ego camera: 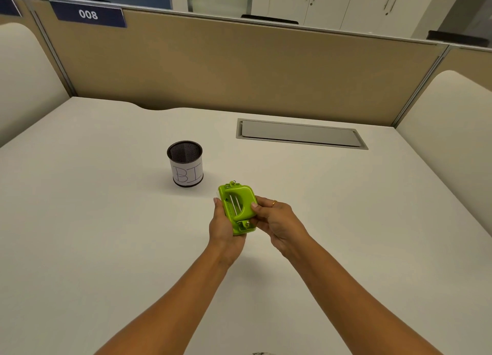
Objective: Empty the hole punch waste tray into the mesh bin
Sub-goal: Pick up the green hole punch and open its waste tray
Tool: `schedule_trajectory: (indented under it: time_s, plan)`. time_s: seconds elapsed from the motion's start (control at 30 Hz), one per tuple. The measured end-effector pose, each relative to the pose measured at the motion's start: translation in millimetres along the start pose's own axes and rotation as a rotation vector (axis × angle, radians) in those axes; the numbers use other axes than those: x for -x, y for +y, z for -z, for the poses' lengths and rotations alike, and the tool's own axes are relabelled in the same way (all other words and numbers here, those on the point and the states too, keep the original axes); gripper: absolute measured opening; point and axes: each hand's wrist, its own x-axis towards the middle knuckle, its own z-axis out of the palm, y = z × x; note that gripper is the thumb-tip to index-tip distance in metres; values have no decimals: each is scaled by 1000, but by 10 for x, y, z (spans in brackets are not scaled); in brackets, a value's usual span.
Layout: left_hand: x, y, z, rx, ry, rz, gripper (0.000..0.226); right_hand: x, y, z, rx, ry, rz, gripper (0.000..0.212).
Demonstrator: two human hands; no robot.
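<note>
Spillage of paper waste onto the tabletop (106,235) is judged likely if the tray is released while the hole punch (237,208), gripped by the fingers of the left hand (226,228) and right hand (277,221), is held near and right of the mesh bin (185,163), not over it.

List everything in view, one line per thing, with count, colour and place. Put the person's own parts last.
hole punch: one, bright green, held above the desk, near centre
mesh bin: one, black with a white paper label, upright on the desk, left of the punch
desk: one, off-white, fills the foreground
cable hatch: one, grey, set in the desk, back right
partition: one, tan, behind the desk
number sign: one, dark blue, reads 008, on the partition top left
ring: one, gold, on the right hand
left hand: one, grips the punch's left side
right hand: one, grips the punch's right side
</note>
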Motion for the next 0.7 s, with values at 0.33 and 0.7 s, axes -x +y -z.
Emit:
schedule_trajectory:
  time_s: [0.33,0.7]
  plan:
    - [20,10,-11,58,-45,73,53,11,-17,14,-24,-1,-18,35]
    - [42,-21,-36,125,-30,80,52,24,-3,40,-65,1,-22,35]
